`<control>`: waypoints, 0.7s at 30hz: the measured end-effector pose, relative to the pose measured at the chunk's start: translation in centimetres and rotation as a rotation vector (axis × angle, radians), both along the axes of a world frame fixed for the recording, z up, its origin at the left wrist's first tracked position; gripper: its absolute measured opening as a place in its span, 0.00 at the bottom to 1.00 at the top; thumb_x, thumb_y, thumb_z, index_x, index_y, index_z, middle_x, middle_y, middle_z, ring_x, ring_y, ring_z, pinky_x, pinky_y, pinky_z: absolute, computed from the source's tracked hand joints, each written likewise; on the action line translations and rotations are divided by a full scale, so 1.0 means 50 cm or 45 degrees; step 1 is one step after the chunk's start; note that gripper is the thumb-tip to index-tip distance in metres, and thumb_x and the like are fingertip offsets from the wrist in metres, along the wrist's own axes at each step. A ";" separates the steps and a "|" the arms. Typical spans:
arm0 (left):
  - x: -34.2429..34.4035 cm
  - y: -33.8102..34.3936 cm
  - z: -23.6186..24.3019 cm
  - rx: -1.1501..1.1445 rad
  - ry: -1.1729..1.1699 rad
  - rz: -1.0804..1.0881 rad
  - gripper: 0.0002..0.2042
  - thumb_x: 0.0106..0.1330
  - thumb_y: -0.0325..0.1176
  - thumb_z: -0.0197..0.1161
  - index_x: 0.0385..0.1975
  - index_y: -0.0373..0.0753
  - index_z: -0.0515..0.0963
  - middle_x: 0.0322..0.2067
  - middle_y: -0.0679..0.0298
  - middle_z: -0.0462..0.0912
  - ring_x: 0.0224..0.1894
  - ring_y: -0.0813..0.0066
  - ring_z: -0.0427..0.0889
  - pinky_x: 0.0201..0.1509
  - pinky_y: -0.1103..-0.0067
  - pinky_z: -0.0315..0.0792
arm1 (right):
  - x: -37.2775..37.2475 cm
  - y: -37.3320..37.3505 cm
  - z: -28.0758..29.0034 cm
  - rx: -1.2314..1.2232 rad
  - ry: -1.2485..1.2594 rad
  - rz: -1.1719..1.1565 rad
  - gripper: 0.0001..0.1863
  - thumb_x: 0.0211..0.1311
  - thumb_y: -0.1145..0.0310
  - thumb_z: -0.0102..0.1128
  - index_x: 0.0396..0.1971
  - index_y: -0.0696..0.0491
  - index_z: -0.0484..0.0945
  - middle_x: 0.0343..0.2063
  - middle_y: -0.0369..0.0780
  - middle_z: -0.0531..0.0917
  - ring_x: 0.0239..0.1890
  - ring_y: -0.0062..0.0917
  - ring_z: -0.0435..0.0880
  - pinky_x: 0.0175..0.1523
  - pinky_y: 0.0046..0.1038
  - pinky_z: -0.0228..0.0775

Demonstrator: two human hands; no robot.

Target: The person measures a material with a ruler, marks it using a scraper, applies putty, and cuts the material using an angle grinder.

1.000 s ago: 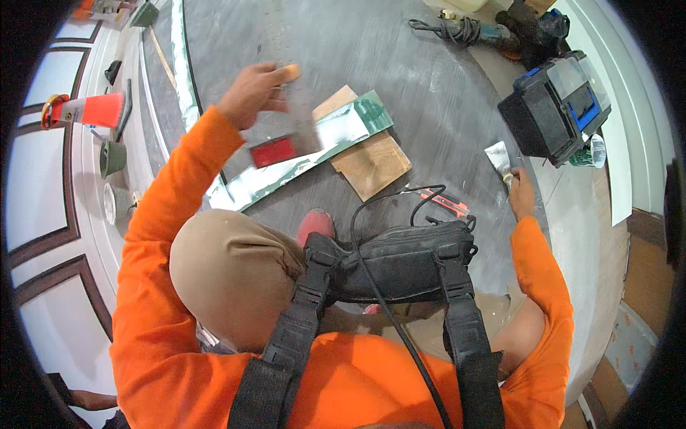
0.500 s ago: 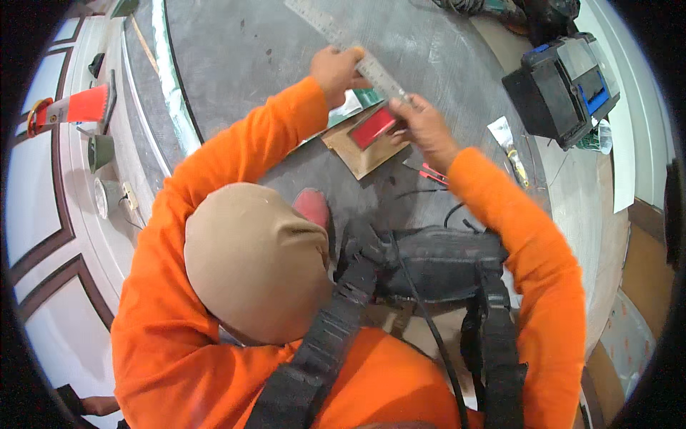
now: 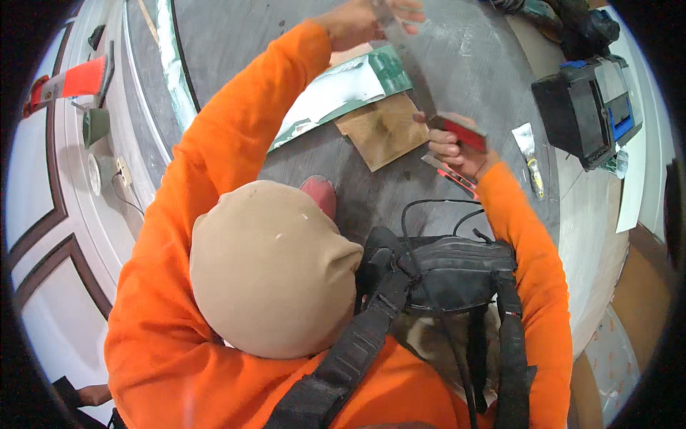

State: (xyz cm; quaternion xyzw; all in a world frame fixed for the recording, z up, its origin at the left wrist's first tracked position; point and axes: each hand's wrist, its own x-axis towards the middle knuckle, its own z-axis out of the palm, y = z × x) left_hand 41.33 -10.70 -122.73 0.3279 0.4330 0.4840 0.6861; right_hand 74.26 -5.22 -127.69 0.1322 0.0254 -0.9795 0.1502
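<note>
My left hand (image 3: 361,23) is at the far end of a long metal ruler (image 3: 411,57), its fingers partly out past the ruler's edge. At the near end, my right hand (image 3: 456,151) is closed on a flat red rectangular block (image 3: 464,134) and on the ruler. The ruler is tilted nearly edge-on and blurred. Below it lie a brown square sheet (image 3: 386,132) and a green board strip (image 3: 343,89) with white coating. A red utility knife (image 3: 454,174) is on the floor beside my right hand.
A putty knife (image 3: 530,157) lies to the right, near a black open toolbox (image 3: 572,118). At left are a red-bladed tool (image 3: 75,86), a green container (image 3: 95,126) and a white panelled wall (image 3: 36,200). My beige-clad knee (image 3: 275,268) and a black bag (image 3: 457,275) are close in.
My hands have moved apart, the left farther away, the right nearer and rightward. The ruler has turned from flat to nearly edge-on, and the red block has come off the brown sheet.
</note>
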 end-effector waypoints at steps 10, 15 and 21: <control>-0.021 0.055 0.039 -0.125 0.136 0.271 0.20 0.70 0.38 0.64 0.57 0.34 0.75 0.48 0.59 0.83 0.48 0.63 0.83 0.50 0.67 0.79 | -0.016 0.077 -0.016 0.026 -0.155 -0.138 0.24 0.75 0.57 0.44 0.63 0.56 0.63 0.30 0.39 0.76 0.26 0.26 0.73 0.25 0.25 0.70; -0.055 0.043 -0.064 -0.220 0.241 0.373 0.18 0.69 0.40 0.65 0.49 0.32 0.79 0.42 0.58 0.85 0.41 0.65 0.84 0.47 0.68 0.80 | -0.010 0.001 -0.040 0.509 -0.464 -0.306 0.26 0.73 0.43 0.41 0.53 0.50 0.72 0.38 0.43 0.83 0.28 0.30 0.79 0.29 0.27 0.71; -0.075 0.005 -0.156 -0.255 0.496 0.384 0.18 0.66 0.41 0.68 0.47 0.33 0.79 0.40 0.59 0.84 0.40 0.69 0.82 0.46 0.72 0.77 | -0.011 -0.026 -0.059 0.490 -0.588 -0.514 0.30 0.72 0.39 0.40 0.52 0.51 0.72 0.38 0.41 0.82 0.33 0.29 0.82 0.35 0.31 0.76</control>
